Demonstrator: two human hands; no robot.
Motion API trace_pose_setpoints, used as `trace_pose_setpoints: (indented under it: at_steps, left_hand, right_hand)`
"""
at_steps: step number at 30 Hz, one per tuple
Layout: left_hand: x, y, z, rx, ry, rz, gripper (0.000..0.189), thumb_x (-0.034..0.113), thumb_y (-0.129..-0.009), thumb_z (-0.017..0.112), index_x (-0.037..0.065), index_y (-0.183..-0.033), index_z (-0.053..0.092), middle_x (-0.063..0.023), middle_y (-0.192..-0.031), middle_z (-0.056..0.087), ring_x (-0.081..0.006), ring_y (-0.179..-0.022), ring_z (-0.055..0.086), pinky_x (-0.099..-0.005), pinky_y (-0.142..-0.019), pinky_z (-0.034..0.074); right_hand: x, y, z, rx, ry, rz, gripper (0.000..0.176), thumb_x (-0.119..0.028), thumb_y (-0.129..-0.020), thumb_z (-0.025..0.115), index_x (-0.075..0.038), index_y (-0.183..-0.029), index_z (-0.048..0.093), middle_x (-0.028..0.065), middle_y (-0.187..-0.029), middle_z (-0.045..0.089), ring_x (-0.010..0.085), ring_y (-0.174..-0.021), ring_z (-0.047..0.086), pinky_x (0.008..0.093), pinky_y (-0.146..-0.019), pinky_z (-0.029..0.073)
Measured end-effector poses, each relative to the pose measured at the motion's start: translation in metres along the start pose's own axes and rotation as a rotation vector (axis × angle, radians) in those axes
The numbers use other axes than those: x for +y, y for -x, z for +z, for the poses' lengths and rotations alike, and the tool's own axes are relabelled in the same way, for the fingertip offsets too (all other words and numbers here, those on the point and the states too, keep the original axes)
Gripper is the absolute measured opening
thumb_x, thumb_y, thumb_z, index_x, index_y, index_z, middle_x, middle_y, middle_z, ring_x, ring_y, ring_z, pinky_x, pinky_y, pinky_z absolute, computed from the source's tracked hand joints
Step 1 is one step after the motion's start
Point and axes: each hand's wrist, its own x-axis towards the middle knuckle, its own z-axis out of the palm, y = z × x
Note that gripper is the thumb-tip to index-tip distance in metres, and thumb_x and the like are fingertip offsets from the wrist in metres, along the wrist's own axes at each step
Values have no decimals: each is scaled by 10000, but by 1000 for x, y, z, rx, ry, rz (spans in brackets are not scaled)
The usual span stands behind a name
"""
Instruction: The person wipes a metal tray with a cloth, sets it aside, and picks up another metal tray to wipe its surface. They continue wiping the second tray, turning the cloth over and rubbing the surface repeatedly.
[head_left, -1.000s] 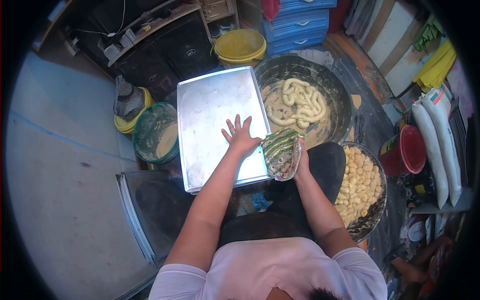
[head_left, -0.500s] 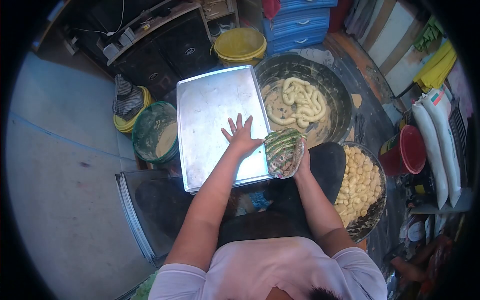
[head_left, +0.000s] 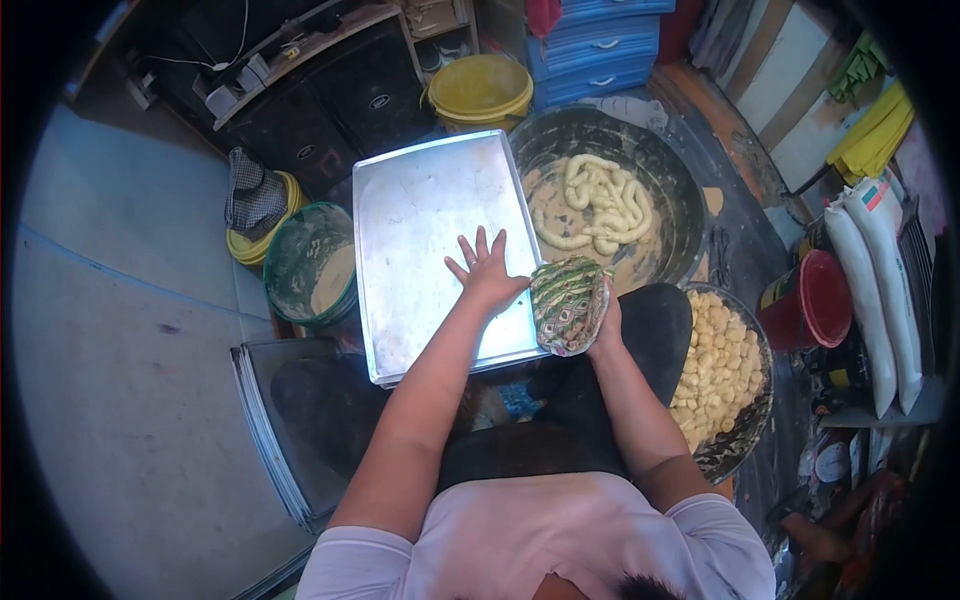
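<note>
A shiny metal baking tray [head_left: 430, 200] lies flat in front of me, over my lap. My left hand [head_left: 485, 275] rests on it with fingers spread, its thumb reaching to a patterned green and brown cloth [head_left: 568, 305]. At the tray's right edge, my right hand [head_left: 608, 325] grips that bunched cloth from the right side; most of its fingers are hidden behind the fabric. Beyond the cloth, a wide dark basin [head_left: 690, 225] holds a long coiled rope of dough [head_left: 610, 205]. Small dough pieces [head_left: 715, 370] fill a second basin beside my right knee.
A green bucket [head_left: 285, 260] with flour-like powder stands left of the tray. Stacked trays [head_left: 262, 430] lean at lower left. A yellow bucket [head_left: 480, 90] and blue drawers [head_left: 600, 60] are at the back. On the right stand a red bucket [head_left: 825, 300] and white bags [head_left: 870, 290].
Hardly anything differs. My left hand has shifted very slightly to the right on the tray, and the cloth stays at the tray's right edge.
</note>
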Motion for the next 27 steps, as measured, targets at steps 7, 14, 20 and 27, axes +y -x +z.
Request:
trace_pose_setpoints:
  at_steps: [7,14,20,27]
  left_hand:
    - [-7,-1,-4,-57,20,28,954,300,-655,733,139,-1457,242,-168,-1538,40,-398,-1400,-117,-610,-1055,-123]
    - [-9,0,-2,-30,-7,60,1011,317,-606,769,137,-1454,249,-179,-1536,59,-407,-1401,-101,-619,-1053,-94]
    - [-35,-2,-12,-146,58,166,980,283,-646,732,116,-1464,220,-156,-1543,48,-359,-1412,-110,-576,-1073,-110]
    - [-9,0,-2,-54,-25,68,1046,337,-591,777,123,-1459,234,-187,-1535,51,-414,-1400,-97,-607,-1057,-92]
  right_hand:
    - [-1,0,0,23,-22,-21,544,-475,-955,362,-43,-1264,480,165,-1215,546,306,-1082,555,432,-926,464]
    - [-2,0,-1,19,-22,-14,544,-477,-953,370,-46,-1265,480,164,-1219,545,309,-1087,551,440,-930,461]
    - [-1,1,0,6,-18,-15,568,-493,-943,384,-44,-1280,467,166,-1229,537,310,-1097,545,441,-939,454]
    - [-1,3,2,5,9,-14,579,-499,-936,399,-44,-1290,455,170,-1238,529,313,-1101,542,443,-936,455]
